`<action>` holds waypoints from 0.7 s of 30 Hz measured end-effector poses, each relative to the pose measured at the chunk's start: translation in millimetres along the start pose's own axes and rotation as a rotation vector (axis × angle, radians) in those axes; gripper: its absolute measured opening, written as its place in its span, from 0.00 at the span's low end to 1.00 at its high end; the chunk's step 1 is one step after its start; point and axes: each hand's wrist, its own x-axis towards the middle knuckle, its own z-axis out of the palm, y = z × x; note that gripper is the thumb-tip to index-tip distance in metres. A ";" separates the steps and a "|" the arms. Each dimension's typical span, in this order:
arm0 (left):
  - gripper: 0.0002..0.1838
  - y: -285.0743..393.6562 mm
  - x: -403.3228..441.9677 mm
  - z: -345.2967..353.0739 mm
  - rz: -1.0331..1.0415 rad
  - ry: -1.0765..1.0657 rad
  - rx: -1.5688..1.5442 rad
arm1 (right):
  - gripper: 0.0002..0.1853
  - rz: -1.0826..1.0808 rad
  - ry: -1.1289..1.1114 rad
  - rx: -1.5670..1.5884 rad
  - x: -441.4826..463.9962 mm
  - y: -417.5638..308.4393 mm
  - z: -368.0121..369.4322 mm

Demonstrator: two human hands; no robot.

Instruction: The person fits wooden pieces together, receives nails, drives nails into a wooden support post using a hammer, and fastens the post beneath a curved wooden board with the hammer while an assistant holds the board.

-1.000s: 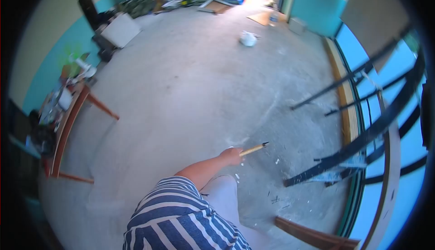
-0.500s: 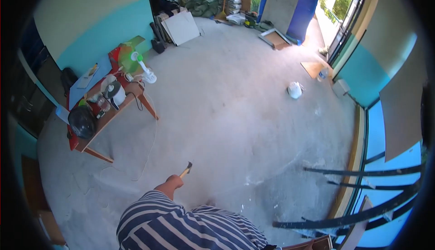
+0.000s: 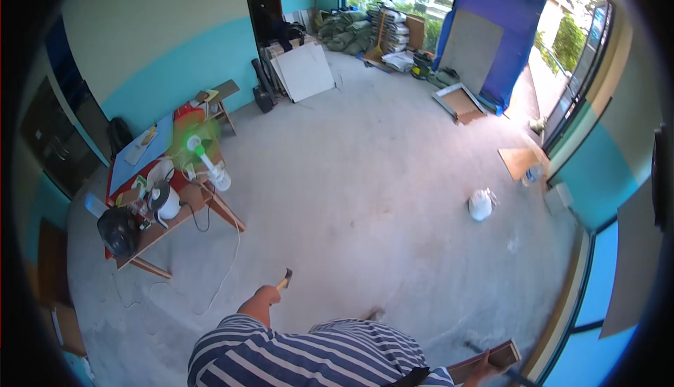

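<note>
My left hand (image 3: 265, 295) is wrapped round the handle of a hammer (image 3: 286, 279), out in front of my striped shirt and above the bare floor. The hammer's dark head points up and forward. Low at the right, my right hand (image 3: 481, 370) grips a brown wooden piece with a flat side and a pale edge (image 3: 503, 354); the lower part is cut off by the frame. A dark bar (image 3: 474, 347) shows beside that piece. My shoe (image 3: 375, 314) peeks out past the shirt.
At the left stands a table (image 3: 149, 244) with a green fan (image 3: 196, 145), a white rice cooker (image 3: 164, 201) and a black helmet (image 3: 119, 232). A cord (image 3: 237, 250) trails on the floor. Ahead right lie a white bag (image 3: 481, 205) and a water bottle (image 3: 532, 174). White boards (image 3: 306, 72) lean at the back.
My view has tilted up and shifted. The curved black bars at the right have mostly left the frame, and my right hand with the wooden piece has come into view. The hammer stays in my left hand.
</note>
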 end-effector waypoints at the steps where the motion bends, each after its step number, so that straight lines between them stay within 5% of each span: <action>1: 0.15 15.6 7.3 -13.4 0.002 0.009 0.011 | 0.56 0.049 -0.042 -0.019 28.9 -18.7 43.7; 3: 0.15 39.8 17.4 -38.4 -0.016 0.020 -0.061 | 0.62 0.140 -0.130 -0.069 83.8 -61.3 125.9; 10: 0.21 159.7 129.7 -130.4 -0.146 -0.088 -0.034 | 0.58 0.015 -0.174 0.029 222.1 -308.6 371.3; 12: 0.15 164.7 184.3 -143.2 0.218 0.143 -0.021 | 0.58 -0.029 -0.094 0.022 242.6 -360.6 441.6; 14: 0.13 201.7 233.7 -204.7 0.291 0.190 0.002 | 0.58 0.015 -0.057 0.025 261.1 -414.7 507.8; 16: 0.14 281.3 279.7 -293.4 0.066 0.029 0.021 | 0.59 -0.003 -0.024 0.088 294.4 -466.4 568.3; 21: 0.17 450.1 335.5 -545.1 0.010 0.005 -0.027 | 0.60 0.061 0.053 0.165 335.8 -580.1 728.8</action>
